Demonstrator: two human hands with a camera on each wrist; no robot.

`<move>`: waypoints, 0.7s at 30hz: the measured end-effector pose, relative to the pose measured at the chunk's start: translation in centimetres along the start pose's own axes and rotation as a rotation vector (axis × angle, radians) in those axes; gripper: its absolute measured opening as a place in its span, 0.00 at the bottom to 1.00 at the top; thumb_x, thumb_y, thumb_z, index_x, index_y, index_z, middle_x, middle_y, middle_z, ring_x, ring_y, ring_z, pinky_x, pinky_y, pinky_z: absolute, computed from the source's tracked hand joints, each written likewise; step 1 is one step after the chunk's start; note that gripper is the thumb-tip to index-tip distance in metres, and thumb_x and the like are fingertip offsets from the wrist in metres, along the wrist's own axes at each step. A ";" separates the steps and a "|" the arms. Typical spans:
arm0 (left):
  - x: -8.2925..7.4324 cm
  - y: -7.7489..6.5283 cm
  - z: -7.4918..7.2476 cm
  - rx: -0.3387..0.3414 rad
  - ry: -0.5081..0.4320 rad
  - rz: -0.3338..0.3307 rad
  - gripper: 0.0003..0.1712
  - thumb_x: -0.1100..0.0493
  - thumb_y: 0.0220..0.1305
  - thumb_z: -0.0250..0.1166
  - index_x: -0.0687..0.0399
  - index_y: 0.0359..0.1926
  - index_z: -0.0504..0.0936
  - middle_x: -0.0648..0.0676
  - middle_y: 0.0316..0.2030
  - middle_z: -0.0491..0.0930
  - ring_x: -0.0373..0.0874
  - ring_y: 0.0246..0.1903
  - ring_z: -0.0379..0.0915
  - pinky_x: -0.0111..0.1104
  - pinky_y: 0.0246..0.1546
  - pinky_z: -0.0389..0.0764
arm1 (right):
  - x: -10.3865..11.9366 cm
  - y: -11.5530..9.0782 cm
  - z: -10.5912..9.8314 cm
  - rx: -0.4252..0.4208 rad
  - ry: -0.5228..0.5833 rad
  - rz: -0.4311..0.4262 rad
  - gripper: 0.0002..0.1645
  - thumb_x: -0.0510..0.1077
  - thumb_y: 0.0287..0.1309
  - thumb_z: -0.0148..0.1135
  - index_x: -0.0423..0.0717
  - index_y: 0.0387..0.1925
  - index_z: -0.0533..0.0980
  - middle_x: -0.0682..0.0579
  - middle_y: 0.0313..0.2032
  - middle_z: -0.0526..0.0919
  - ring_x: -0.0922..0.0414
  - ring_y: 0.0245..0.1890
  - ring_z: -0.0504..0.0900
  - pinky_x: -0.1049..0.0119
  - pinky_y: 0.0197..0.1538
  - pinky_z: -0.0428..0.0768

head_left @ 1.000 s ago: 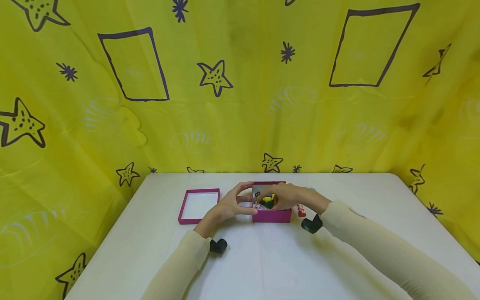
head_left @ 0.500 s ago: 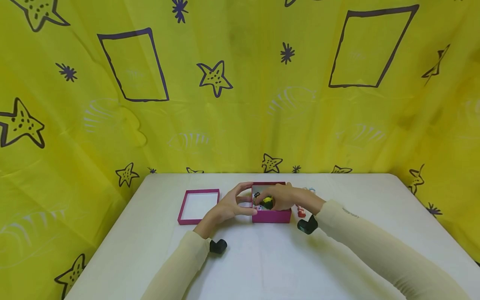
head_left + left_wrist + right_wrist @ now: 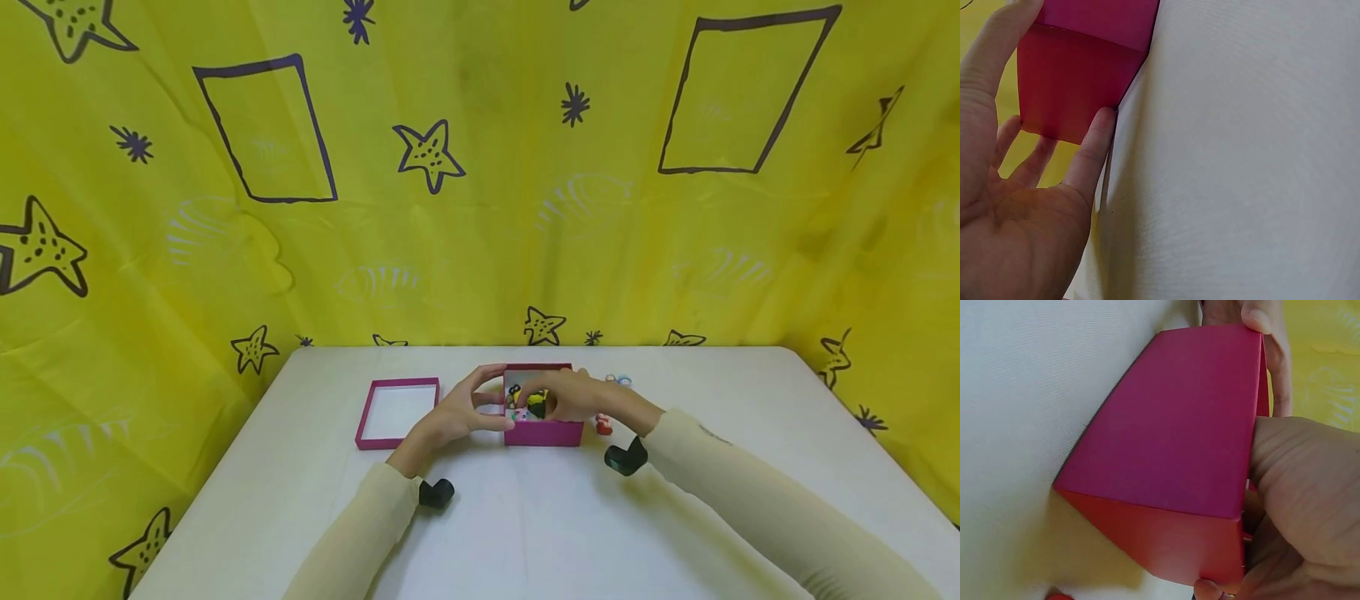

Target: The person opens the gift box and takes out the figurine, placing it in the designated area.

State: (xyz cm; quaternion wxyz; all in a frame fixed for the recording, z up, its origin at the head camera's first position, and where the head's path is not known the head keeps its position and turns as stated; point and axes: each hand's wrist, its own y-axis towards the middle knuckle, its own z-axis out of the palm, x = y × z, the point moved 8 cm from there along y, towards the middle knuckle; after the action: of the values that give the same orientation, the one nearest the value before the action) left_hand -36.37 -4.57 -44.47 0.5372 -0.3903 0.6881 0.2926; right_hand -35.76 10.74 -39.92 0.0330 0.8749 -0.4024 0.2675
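A deep pink box (image 3: 543,433) stands open-topped on the white table. Inside it lie several small toys, one of them yellow and dark green (image 3: 537,405). My left hand (image 3: 456,412) holds the box's left end, thumb at the front top corner and fingers spread toward the back, as the left wrist view also shows. From above, my right hand (image 3: 572,393) dips into the box with bent fingers among the toys. In the right wrist view the box wall (image 3: 1166,431) hides most of those fingertips; I cannot tell whether they grip a toy.
Left of the box lies its shallow lid (image 3: 395,443), white inside up. To the right, a small red toy (image 3: 603,425) and a light-blue item (image 3: 623,381) lie on the table (image 3: 510,517). A yellow patterned curtain (image 3: 480,250) hangs behind and at the sides.
My right hand shifts slightly left, then back right, staying within the box. More of the yellow and green toy shows now than half a second ago. My left hand stays put.
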 end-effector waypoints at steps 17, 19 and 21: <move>0.2 0.0 0.0 -0.007 0.006 -0.015 0.50 0.57 0.57 0.79 0.28 0.74 0.63 0.45 0.77 0.60 0.52 0.68 0.68 0.56 0.65 0.72 | 0.1 -0.7 -0.1 -0.032 0.091 -0.095 0.14 0.34 0.62 0.70 0.52 0.47 0.84 0.57 0.28 0.82 0.61 0.27 0.78 0.58 0.39 0.73; 0.2 -0.1 0.0 -0.005 0.004 -0.014 0.50 0.57 0.57 0.79 0.28 0.74 0.63 0.46 0.77 0.59 0.52 0.68 0.68 0.56 0.65 0.71 | 0.1 -0.7 -0.1 -0.026 0.105 -0.103 0.14 0.33 0.62 0.69 0.51 0.47 0.85 0.56 0.29 0.82 0.61 0.27 0.78 0.62 0.37 0.77; 0.1 -0.1 0.0 -0.004 0.005 -0.015 0.50 0.57 0.57 0.79 0.28 0.74 0.63 0.47 0.77 0.59 0.52 0.68 0.68 0.56 0.65 0.71 | 0.0 -0.7 -0.1 -0.023 0.117 -0.107 0.14 0.33 0.63 0.69 0.50 0.47 0.85 0.54 0.30 0.82 0.61 0.26 0.77 0.67 0.33 0.78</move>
State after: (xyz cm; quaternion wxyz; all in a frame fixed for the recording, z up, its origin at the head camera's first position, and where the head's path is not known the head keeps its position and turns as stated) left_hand -36.30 -4.65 -44.60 0.5369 -0.3974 0.6858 0.2889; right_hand -35.26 11.25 -39.71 0.0808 0.8776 -0.3555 0.3113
